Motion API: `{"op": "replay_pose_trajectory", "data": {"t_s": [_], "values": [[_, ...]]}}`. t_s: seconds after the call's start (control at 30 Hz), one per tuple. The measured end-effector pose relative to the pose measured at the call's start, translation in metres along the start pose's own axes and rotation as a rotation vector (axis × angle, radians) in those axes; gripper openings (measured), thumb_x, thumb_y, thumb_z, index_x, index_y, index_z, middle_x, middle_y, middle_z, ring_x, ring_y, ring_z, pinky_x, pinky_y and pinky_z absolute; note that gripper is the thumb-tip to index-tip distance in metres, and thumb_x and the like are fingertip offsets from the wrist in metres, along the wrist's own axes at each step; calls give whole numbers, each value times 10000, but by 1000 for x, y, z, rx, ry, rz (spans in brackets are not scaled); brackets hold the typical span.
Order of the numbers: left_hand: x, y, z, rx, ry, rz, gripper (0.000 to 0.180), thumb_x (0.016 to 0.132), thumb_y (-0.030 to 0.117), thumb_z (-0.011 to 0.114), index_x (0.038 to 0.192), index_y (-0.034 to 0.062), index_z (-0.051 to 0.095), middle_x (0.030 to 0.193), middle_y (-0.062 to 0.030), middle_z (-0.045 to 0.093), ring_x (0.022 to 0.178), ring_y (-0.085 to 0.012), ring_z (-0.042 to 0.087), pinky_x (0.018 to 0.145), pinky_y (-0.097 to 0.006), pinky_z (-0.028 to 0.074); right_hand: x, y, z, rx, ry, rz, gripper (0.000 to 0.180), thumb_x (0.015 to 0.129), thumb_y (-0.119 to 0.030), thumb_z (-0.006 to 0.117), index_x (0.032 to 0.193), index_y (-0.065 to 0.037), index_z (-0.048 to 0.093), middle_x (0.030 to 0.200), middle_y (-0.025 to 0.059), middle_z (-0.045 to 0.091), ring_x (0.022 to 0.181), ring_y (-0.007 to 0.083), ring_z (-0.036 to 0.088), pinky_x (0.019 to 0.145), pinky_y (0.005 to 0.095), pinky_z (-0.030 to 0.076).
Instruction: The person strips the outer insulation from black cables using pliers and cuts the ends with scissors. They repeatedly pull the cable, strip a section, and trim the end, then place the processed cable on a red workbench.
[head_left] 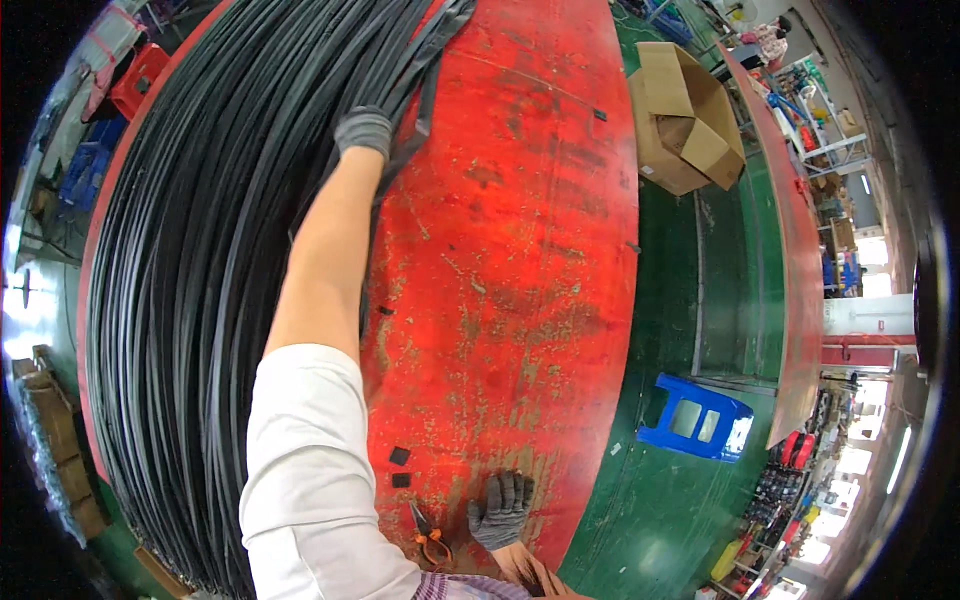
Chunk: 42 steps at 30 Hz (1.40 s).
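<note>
Cable (200, 260), black and smooth, lies wound in many tight turns on one huge reel whose red flange (520, 250) is scuffed and rust-flecked. Left hand (363, 130), in a grey knit glove, grips a strand bundle at the flange's inner edge, fingers curled around it. Right hand (500, 508), gloved alike, rests flat on the flange's near rim, fingers spread, beside one orange-handled cutter (430, 540).

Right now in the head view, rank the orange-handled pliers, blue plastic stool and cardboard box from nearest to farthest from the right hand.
From the right hand, flat on the red reel flange:
1. Orange-handled pliers, just to its left on the flange.
2. Blue plastic stool, to its right on the green floor.
3. Cardboard box, far ahead at upper right.
</note>
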<state>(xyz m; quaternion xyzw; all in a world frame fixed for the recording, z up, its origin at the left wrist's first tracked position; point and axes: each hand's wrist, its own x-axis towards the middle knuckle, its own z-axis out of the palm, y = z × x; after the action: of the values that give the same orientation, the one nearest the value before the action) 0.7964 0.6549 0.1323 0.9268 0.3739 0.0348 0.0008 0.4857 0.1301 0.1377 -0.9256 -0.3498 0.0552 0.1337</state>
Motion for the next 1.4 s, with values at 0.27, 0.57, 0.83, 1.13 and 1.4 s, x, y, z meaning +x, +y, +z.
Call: {"op": "replay_pose_trajectory", "data": {"t_s": [0.27,0.57,0.83,1.13,1.4], "values": [[-29,22,0,8,32,-98,247,793,177,422,944,87,596,1039,-113,523,985,-261,496,779,-410,396,-1,-2,2,-66,-22,-11,521,750,-325,483,1161,-30,355,1198,168,342,1145,356,292,934,536,216],[-15,10,10,-423,-84,-488,239,769,194,498,939,63,603,1112,-178,499,1022,-300,497,804,-421,412,-2,-5,5,-63,-28,13,533,713,-331,517,1144,-61,361,1172,149,353,1127,351,298,935,540,200],[-37,-6,-35,-185,-87,-328,351,760,277,470,1042,82,545,1130,-126,490,1012,-304,486,838,-437,365,-2,-3,1,-41,4,10,503,718,-338,512,1127,-70,391,1193,149,351,1136,346,303,938,530,206],[-178,-52,-246,-1957,-977,429,210,776,126,553,946,12,510,705,-103,572,620,-199,578,542,-300,476,-11,-4,0,-35,80,1,494,732,-329,501,1126,-48,404,1183,160,374,1127,349,322,945,524,212],[-498,-17,-217,-1128,-1406,442,217,840,243,479,960,62,488,658,-13,489,577,-94,483,553,-268,466,-17,-6,-3,-16,235,-86,533,707,-314,523,1148,-45,392,1198,163,361,1158,355,287,969,524,174]]}}
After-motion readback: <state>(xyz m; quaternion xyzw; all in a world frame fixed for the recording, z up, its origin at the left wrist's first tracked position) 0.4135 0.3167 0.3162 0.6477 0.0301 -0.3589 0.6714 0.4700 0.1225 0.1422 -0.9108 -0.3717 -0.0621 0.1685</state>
